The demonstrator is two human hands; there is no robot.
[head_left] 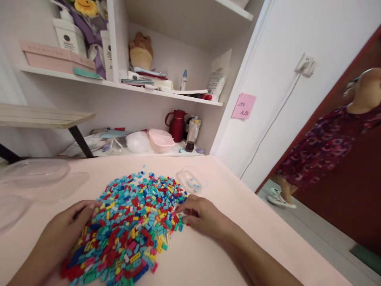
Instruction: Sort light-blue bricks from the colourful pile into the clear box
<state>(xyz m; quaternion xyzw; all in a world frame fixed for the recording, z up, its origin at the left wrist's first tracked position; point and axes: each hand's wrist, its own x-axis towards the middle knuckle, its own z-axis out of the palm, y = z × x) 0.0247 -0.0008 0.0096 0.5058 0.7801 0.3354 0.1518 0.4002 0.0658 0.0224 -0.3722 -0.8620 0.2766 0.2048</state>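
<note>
A wide pile of small plastic building bricks [133, 214], in blue, red, yellow, green and pink, is spread over the pink table surface [196, 262]. My left hand [70, 222] rests at the pile's left edge, fingers stretched out, thumb tip close to the index finger; no brick shows in it. Across the pile, my right hand [204, 214] lies at the right edge. Its fingers are bent and apart, tips touching the bricks, with a gap above the thumb. Just beyond it stands a small clear plastic box [189, 178] with a few light blue bricks inside.
Clear plastic containers [38, 172] lie at the left, near a wooden stand [44, 117]. Along the back are a pink bowl [161, 141], a red jug [177, 125] and a bottle [193, 135] of dark liquid. At the right, another person [330, 139] stands by the doorway.
</note>
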